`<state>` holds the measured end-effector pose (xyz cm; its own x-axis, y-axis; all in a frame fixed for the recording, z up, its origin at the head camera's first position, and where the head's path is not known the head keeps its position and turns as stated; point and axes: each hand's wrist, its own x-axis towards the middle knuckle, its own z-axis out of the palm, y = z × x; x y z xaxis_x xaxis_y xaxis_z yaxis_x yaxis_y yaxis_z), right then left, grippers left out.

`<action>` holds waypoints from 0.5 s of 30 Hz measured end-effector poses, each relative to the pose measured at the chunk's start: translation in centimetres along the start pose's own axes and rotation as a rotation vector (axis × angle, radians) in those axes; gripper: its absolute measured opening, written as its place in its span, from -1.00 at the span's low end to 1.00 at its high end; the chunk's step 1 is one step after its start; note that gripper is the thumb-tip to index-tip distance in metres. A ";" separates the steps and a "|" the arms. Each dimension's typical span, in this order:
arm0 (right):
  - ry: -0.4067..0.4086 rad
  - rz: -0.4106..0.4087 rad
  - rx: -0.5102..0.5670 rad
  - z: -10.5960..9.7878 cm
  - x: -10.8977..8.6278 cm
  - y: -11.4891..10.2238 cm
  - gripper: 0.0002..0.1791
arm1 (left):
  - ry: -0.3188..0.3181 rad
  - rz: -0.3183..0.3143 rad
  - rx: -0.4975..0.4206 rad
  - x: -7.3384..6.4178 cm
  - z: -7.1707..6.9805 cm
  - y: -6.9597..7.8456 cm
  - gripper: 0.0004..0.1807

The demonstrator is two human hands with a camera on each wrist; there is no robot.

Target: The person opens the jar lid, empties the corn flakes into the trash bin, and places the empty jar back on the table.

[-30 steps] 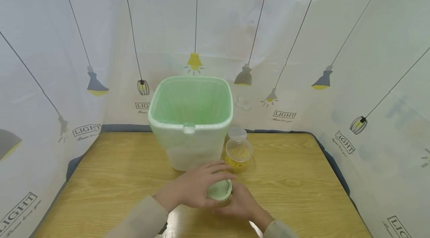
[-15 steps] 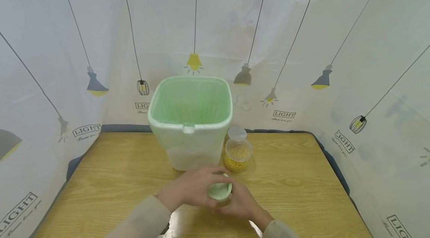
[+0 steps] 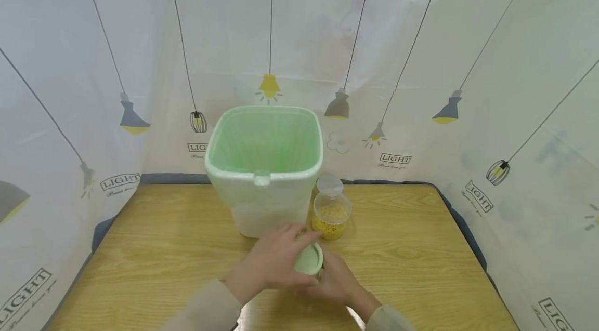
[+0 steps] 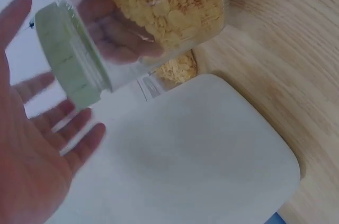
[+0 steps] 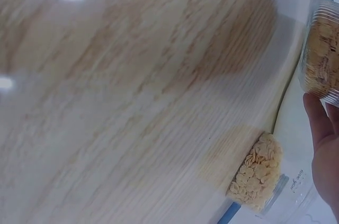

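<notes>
The clear jar (image 4: 153, 23) with a pale green lid (image 4: 66, 57) and yellow flakes (image 4: 185, 15) was in front of the bin (image 3: 271, 203). The right hand (image 3: 338, 280) gripped it; the left hand (image 3: 275, 258) was spread around the lid. The wall (image 3: 395, 158) said "LIGHT".

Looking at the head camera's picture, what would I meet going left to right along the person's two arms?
Left sleeve, left hand, green-lidded jar, right hand, right sleeve.
</notes>
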<state>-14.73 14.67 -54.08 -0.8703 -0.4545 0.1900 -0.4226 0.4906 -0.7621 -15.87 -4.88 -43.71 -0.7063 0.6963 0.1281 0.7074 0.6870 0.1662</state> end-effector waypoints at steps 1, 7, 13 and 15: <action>-0.006 -0.002 0.003 0.0 0.0 0.0 -0.11 | -0.008 0.012 -0.006 0.0 -0.1 -0.1 -0.08; -0.024 0.019 0.041 0.2 -0.2 -0.2 -0.17 | -0.053 0.144 -0.021 0.0 -0.6 -0.4 -0.22; 0.007 0.044 0.070 0.4 -0.2 -0.3 -0.07 | -0.079 0.176 -0.042 0.1 -0.6 -0.6 -0.33; 0.014 0.038 0.065 0.5 -0.2 -0.3 -0.07 | -0.083 0.166 -0.063 0.1 -0.7 -0.6 -0.33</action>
<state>-14.25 14.27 -54.15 -0.8888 -0.4262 0.1684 -0.3725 0.4577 -0.8073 -16.42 -5.37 -43.16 -0.5734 0.8156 0.0780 0.8090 0.5486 0.2108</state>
